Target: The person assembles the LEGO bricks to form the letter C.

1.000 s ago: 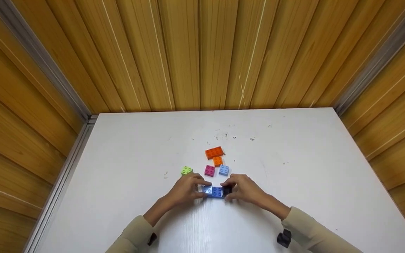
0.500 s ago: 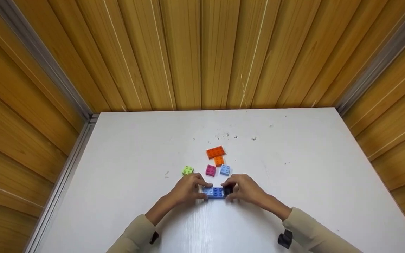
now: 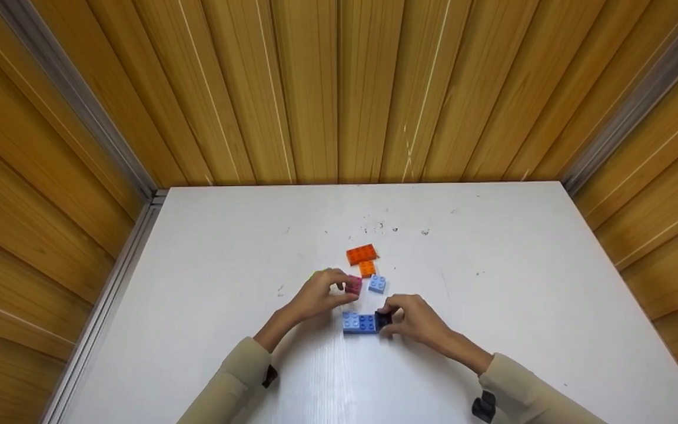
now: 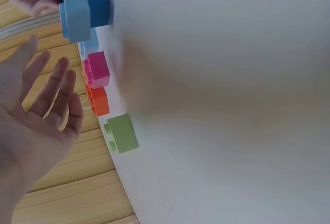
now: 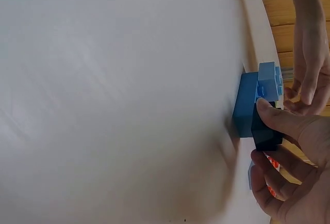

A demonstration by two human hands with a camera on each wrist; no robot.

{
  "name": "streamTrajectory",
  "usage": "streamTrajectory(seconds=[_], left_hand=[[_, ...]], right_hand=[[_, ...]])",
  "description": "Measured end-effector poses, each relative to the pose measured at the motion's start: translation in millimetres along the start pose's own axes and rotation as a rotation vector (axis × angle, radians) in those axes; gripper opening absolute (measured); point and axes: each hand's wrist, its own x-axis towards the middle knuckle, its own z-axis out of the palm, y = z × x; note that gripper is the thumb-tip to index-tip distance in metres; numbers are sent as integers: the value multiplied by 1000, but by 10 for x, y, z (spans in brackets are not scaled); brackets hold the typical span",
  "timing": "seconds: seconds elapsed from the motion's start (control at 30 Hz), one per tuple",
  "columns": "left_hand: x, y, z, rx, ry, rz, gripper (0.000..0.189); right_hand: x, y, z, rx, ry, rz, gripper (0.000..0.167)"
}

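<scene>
My right hand (image 3: 418, 318) pinches a black brick (image 5: 265, 131) between thumb and fingers at the right end of a blue brick (image 3: 366, 323). On that blue brick's left end sits a light blue brick (image 5: 267, 81). My left hand (image 3: 318, 294) is spread around a pink brick (image 3: 353, 284), thumb on the near side and fingers on the far side. In the left wrist view the fingers of that hand look loosely bent, with a gap to the pink brick. A lime green brick (image 4: 122, 133) is almost fully hidden behind the left hand in the head view.
Another light blue brick (image 3: 377, 284) lies right of the pink one. Behind them are a small orange brick (image 3: 367, 269) and a longer red-orange brick (image 3: 361, 254). The white table (image 3: 227, 235) meets wood-patterned walls (image 3: 315, 88) at its back and sides.
My left hand has left the light blue brick on the blue one and moved forward to the pink brick. The right hand stays at the black brick.
</scene>
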Motion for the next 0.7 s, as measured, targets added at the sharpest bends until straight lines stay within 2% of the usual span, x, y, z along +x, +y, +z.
streamTrajectory(seconds=[0.13, 0.3, 0.47, 0.7], left_hand=[[244, -12, 102, 93, 55, -6, 28], [434, -4, 253, 290, 17, -33, 35], [528, -15, 352, 436, -28, -48, 37], [533, -10, 382, 492, -16, -32, 28]], right_hand=[[-29, 23, 8, 7, 25, -12, 27], [-35, 27, 25, 12, 31, -34, 26], [-29, 33, 32, 21, 40, -46, 27], [-26, 53, 37, 38, 47, -32, 29]])
